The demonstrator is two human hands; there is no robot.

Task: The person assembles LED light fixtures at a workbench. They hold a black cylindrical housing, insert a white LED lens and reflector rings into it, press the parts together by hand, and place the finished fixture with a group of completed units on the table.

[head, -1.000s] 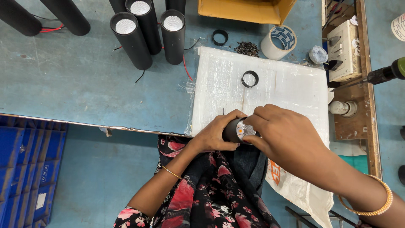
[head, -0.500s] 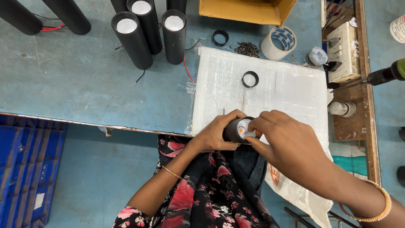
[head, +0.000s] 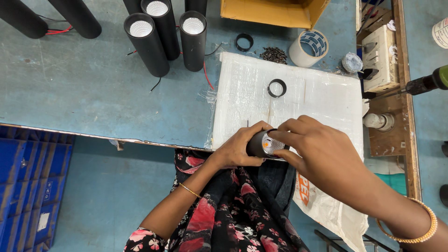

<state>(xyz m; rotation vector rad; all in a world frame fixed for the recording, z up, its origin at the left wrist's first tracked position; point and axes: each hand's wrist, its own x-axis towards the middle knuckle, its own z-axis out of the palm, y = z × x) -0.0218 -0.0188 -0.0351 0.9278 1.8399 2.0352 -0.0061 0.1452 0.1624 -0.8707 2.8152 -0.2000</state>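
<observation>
Left hand (head: pixel 238 149) is wrapped round the black tube (head: pixel 259 143) at lower centre, open end facing right, where the right hand (head: pixel 317 149) sits touching it, fingertips (head: pixel 276 135) pinched on the rim.

1 head-worn view, looking steeply down

It faces the bench's (head: pixel 93 93) near edge from close above, with the far edge cut off at the frame's top and the floor showing below.

A lamp-assembly workshop is showing here: black lamp tubes (head: pixel 165 35) are standing upper left, a screw pile (head: pixel 273 54) and tape roll (head: pixel 308 47) are lying at top, and a power drill (head: pixel 427 83) is waiting at right.
</observation>
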